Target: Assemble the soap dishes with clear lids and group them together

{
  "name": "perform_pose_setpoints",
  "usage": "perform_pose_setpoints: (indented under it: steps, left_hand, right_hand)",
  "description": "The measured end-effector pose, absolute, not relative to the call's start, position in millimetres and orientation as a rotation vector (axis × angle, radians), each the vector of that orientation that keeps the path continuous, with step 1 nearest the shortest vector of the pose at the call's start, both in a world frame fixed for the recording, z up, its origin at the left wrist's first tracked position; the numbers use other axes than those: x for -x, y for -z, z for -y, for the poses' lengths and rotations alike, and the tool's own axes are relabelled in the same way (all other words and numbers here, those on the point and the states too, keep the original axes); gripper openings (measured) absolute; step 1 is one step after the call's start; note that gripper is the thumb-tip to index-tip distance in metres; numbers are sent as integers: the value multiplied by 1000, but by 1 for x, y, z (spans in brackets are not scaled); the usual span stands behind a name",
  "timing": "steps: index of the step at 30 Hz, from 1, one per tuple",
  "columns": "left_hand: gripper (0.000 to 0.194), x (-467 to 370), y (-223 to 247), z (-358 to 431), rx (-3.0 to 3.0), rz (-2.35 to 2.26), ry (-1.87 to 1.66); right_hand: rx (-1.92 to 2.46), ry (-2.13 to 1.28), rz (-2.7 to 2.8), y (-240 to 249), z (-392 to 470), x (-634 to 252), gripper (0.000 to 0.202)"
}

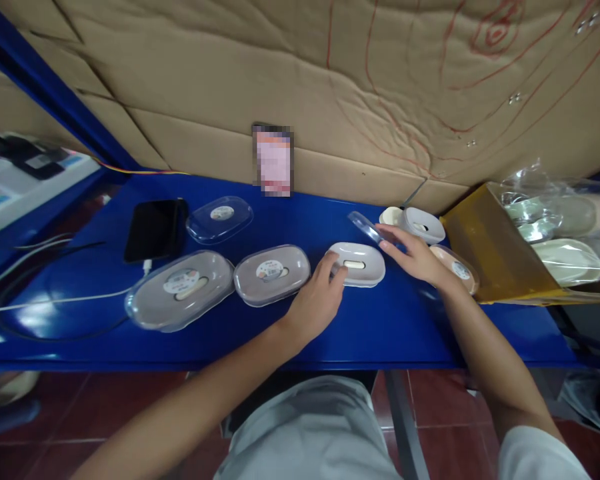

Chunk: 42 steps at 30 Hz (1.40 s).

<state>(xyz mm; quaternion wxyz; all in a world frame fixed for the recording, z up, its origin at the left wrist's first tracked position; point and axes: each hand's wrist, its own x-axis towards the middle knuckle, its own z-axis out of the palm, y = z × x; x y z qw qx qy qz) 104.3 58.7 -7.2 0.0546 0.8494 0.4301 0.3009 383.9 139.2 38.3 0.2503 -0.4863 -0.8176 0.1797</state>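
Note:
My left hand (321, 300) is at the left end of a white oval plastic box (369, 257), its fingers curled over the rim. A small pale bar-shaped piece lies in the middle of this box, which has no lid on. My right hand (414, 253) pinches a clear plastic lid (364, 227), tilted on edge above and behind the box. Left of my left hand sit two similar oval boxes with clear lids and round stickers, a nearer lidded box (273, 273) and a larger-looking lidded box (163, 303). A loose clear lid (205, 223) lies behind them.
A black phone (153, 230) with a white cable lies at left. A blurred-out device (274, 160) leans against the cardboard wall. Behind my right hand are a white box (430, 225) and a peach lidded box (463, 272). An open carton (473, 233) with wrapped boxes stands right.

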Motion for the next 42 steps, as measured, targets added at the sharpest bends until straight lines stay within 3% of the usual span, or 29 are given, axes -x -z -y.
perform_pose_setpoints:
  steps: [4,9,23,30,32,34,37,42]
  left_hand:
    - [51,-107,9,-57,-2432,-1310,-1027]
    - [66,-105,12,-58,-2302,-1274,-1029]
    - [62,-107,29,-65,-2423,-1336,-912]
    - [77,-90,0,-37,-2671,-1219,-1009]
    - [69,-66,-16,-23,-2762,-1323,-1049]
    - [49,-40,-27,-12,-2705,-1658,-1031]
    - [29,-15,-31,-9,-2630,-1874,-896]
    - [31,-36,-24,-9,-2771,-1547,-795]
  right_hand:
    - [1189,-603,2323,-46,-105,-374,46]
    - [1054,-445,2358,-31,-93,-364,42]
    - [909,-160,2497,-21,-91,-366,59]
    - [999,-124,2465,-14,-97,-366,55]
    - [1204,64,2393,-13,-100,-359,56]
    - [1403,244,2253,-18,-102,-351,63]
    - [1492,319,2186,-35,-97,-353,66]
    - [1846,439,2059,-45,-48,-413,54]
